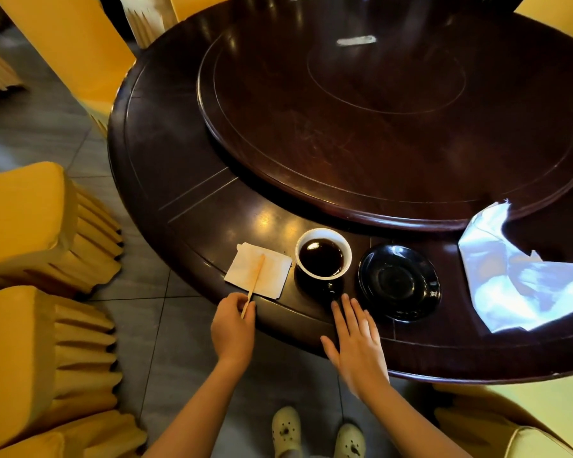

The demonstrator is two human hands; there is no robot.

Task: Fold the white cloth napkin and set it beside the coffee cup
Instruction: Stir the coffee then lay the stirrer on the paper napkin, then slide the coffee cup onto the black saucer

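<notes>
Wooden stir stick [254, 283] pinched at its near end between thumb and fingertips of the left hand [233, 328], grip closed on it at the worktop's near edge. Stick slanting up and away, its far end lying across a small folded paper napkin [258, 271] just left of the coffee cup. Right hand [358, 342] flat and open, fingers spread, holding nothing, resting on or just above the dark round worktop [166, 153]; cannot tell which. Fingertips close to the near side of the coffee cup [323, 256], white inside, dark outside, filled with dark liquid. Black saucer [399, 282] just right of the cup, bare, not under it. White cloth napkin [520, 276] farther right, well apart from both hands, lying crumpled and unfolded, its far corner reaching up to the rim of the raised turntable [394, 104] at the worktop's middle. Yellow-covered chairs [40, 226] ranged around the worktop at left, top and lower right. Pale clogs [286, 429] on grey floor tiles below, between the two bare forearms.
</notes>
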